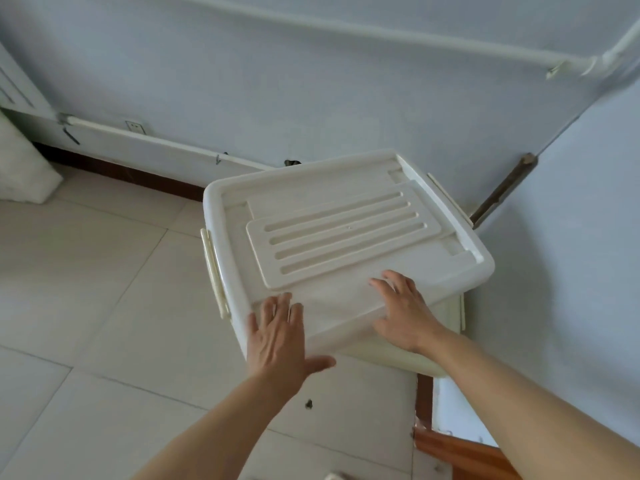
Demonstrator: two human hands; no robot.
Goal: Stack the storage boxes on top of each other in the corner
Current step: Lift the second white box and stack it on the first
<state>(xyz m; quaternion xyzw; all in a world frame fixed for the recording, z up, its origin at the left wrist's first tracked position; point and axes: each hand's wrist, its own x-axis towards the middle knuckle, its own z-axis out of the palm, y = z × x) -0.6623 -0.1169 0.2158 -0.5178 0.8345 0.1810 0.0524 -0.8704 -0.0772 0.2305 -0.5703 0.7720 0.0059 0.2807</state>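
Your left hand [277,336] lies flat with fingers spread on the near edge of the white ribbed plastic lid [339,237] of the top storage box [349,323]. Your right hand [401,311] lies just beside it, palm down and fingers straight, on the same lid. That box sits skewed on a second cream plastic storage box [433,355] beneath it. Both stand on the beige tiled floor [104,271] in the corner of the pale blue walls [311,98].

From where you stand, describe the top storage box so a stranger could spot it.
Look to the room corner where the two pale blue walls meet. The top storage box sits there on another box, both hands flat on its near edge. Its white lid has a raised panel with four long grooves.
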